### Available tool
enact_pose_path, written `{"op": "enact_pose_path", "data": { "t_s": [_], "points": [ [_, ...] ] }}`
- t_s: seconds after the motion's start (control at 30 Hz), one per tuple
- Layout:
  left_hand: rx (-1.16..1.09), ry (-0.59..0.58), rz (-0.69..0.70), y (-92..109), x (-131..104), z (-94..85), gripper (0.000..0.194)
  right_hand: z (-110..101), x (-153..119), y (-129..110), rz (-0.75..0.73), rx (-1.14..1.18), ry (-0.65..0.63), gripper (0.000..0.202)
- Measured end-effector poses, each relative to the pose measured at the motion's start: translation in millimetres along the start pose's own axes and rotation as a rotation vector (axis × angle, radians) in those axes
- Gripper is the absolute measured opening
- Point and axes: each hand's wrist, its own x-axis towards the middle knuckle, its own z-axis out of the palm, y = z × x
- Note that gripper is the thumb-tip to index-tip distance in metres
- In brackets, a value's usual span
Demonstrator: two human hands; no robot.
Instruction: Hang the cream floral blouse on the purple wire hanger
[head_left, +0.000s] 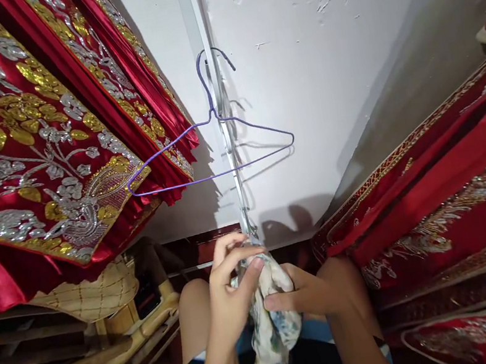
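Pinching the patterned cloth (269,328) at six o'clock, the left hand (235,280) presses thumb to fingers near its top, while the right hand (306,290) clasps its side, thumb in front, fingertips hidden. Careful: it's all bunched, and if either thumb eases, I reckon that loose lower end could drag it free! Up at twelve o'clock, the purple hanger (218,175) hooks on the metal strip (215,86), its left corner overlapping the red drape (53,146) at ten; touching or not, I can't tell, but one knock might snag it!
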Motion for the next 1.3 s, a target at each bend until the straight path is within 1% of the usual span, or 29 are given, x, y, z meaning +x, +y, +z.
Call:
{"op": "enact_pose_path", "data": {
  "t_s": [0.03,0.07,0.1,0.13,0.17,0.2,0.23,0.27,0.3,0.33,0.37,0.4,0.43,0.5,0.53,0.57,0.63,0.67,0.73,0.8,0.87,0.93,1.0,1.1,1.13,1.2,1.27,1.3],
  "points": [
    [-0.007,-0.046,-0.038,-7.5,-2.6,-7.7,0.027,-2.6,0.5,-3.3,0.030,0.025,-0.060,0.029],
    [-0.036,-0.142,-0.096,-15.1,-6.7,-14.7,0.036,-7.8,1.3,-8.2,0.048,0.036,-0.136,0.028],
    [-0.074,-0.274,-0.172,-22.4,-12.0,-20.9,0.041,-15.1,2.3,-14.8,0.054,0.022,-0.214,0.026],
    [-0.101,-0.411,-0.248,-29.1,-18.3,-26.4,0.043,-24.0,3.7,-22.9,0.056,-0.019,-0.267,0.024],
    [-0.091,-0.536,-0.318,-35.1,-24.8,-31.6,0.040,-34.1,5.7,-32.1,0.053,-0.092,-0.295,0.019],
    [-0.034,-0.625,-0.372,-40.4,-30.8,-37.0,0.036,-44.7,8.1,-41.6,0.040,-0.197,-0.287,0.012],
    [0.064,-0.664,-0.405,-44.6,-35.5,-43.1,0.032,-55.4,11.3,-51.2,0.009,-0.324,-0.238,0.007],
    [0.186,-0.661,-0.422,-47.5,-38.5,-50.2,0.032,-65.5,15.5,-60.2,-0.048,-0.445,-0.150,0.010],
    [0.311,-0.620,-0.424,-49.0,-39.3,-58.2,0.034,-74.6,21.0,-68.4,-0.124,-0.532,-0.029,0.014],
    [0.419,-0.565,-0.419,-48.9,-37.9,-67.0,0.037,-82.4,28.0,-75.6,-0.205,-0.572,0.099,0.016],
    [0.505,-0.507,-0.410,-47.0,-34.5,-76.1,0.039,-88.7,36.8,-81.6,-0.272,-0.564,0.211,0.014],
    [0.573,-0.450,-0.392,-43.6,-29.6,-85.0,0.041,-93.4,47.5,-86.3,-0.317,-0.525,0.294,0.011],
    [0.633,-0.397,-0.363,-38.7,-23.6,-93.5,0.042,-96.7,60.0,-89.7,-0.340,-0.478,0.340,0.017],
    [0.756,-0.314,-0.282,-26.5,-10.1,-108.3,0.046,-100.3,88.3,-91.9,-0.361,-0.439,0.374,0.045],
    [0.817,-0.287,-0.239,-20.2,-3.3,-115.0,0.048,-101.4,102.7,-90.8,-0.370,-0.445,0.386,0.050],
    [0.872,-0.273,-0.199,-14.4,3.2,-121.5,0.050,-102.6,116.1,-88.5,-0.377,-0.457,0.401,0.045],
    [0.958,-0.273,-0.142,-5.6,14.9,-135.1,0.051,-106.2,135.8,-81.5,-0.363,-0.488,0.435,0.022],
    [1.003,-0.267,-0.122,-2.9,20.2,-142.3,0.049,-108.6,140.8,-77.8,-0.343,-0.510,0.446,0.013],
    [1.112,-0.206,-0.093,0.7,29.7,-156.1,0.043,-114.6,140.3,-72.7,-0.303,-0.575,0.481,0.014],
    [1.174,-0.144,-0.093,4.0,38.7,-165.0,0.040,-120.3,128.8,-73.0,-0.287,-0.627,0.530,0.017],
    [1.118,-0.105,-0.096,9.5,48.3,-164.8,0.044,-124.1,113.1,-78.6,-0.278,-0.644,0.566,0.018],
    [0.972,-0.045,-0.041,17.4,59.6,-154.7,0.048,-124.8,99.6,-86.3,-0.261,-0.634,0.590,0.018],
    [0.828,0.046,0.072,26.5,73.7,-137.2,0.048,-121.9,91.2,-91.2,-0.245,-0.596,0.588,0.017],
    [0.683,0.123,0.268,38.1,99.5,-105.7,0.043,-112.7,86.8,-88.7,-0.236,-0.510,0.513,0.017],
    [0.656,0.135,0.330,40.8,108.5,-95.9,0.041,-108.9,86.4,-86.0,-0.235,-0.490,0.498,0.018],
    [0.631,0.153,0.438,44.2,125.2,-80.2,0.039,-101.3,85.3,-80.4,-0.233,-0.476,0.509,0.023],
    [0.652,0.187,0.511,44.3,138.3,-71.7,0.039,-94.6,82.1,-76.8,-0.232,-0.484,0.534,0.027],
    [0.677,0.214,0.529,43.2,142.9,-70.4,0.039,-92.2,79.4,-76.1,-0.235,-0.492,0.528,0.027]
  ]
}}
